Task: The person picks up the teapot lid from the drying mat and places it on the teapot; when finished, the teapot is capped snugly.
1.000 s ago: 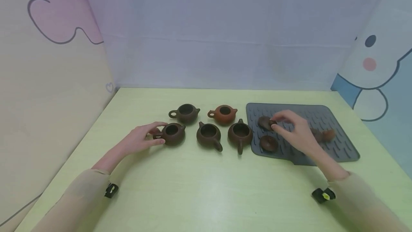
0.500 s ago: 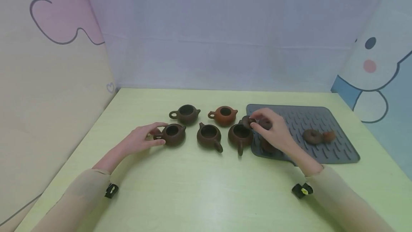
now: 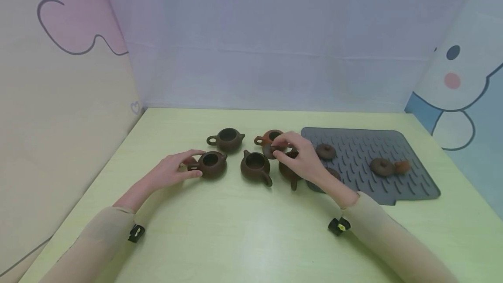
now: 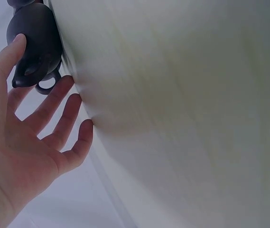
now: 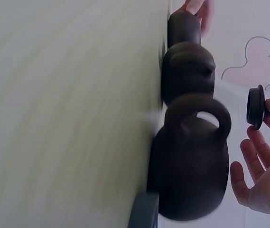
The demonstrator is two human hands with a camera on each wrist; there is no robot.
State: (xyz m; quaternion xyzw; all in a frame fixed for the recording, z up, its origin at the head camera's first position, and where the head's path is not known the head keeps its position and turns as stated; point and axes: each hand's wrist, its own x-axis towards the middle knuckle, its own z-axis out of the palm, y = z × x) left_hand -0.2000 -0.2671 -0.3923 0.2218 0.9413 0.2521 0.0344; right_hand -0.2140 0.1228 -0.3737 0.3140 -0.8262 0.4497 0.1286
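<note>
My left hand (image 3: 173, 169) steadies a dark brown lidless teapot (image 3: 212, 164) at its handle side, thumb against the near side and index finger across the far side. In the left wrist view the thumb tip lies on the teapot's body (image 4: 37, 33), the other fingers spread by the table. My right hand (image 3: 300, 154) pinches a dark lid (image 5: 256, 107) by its knob, raised above the teapots in the right wrist view. Close by stand a dark teapot (image 3: 254, 167), another one (image 3: 288, 169) partly behind the right hand, and a reddish-brown teapot (image 3: 271, 136) partly covered by it.
Another dark teapot (image 3: 229, 140) stands in the back row. On the right lies a grey ridged mat (image 3: 361, 143) bearing a dark lid (image 3: 325, 151), a second dark lid (image 3: 382, 167), a reddish lid (image 3: 402, 167) and one partly hidden under the right arm.
My right hand has lifted the dark lid off the mat and carried it left, over the teapots. The left hand has stayed at its teapot.
</note>
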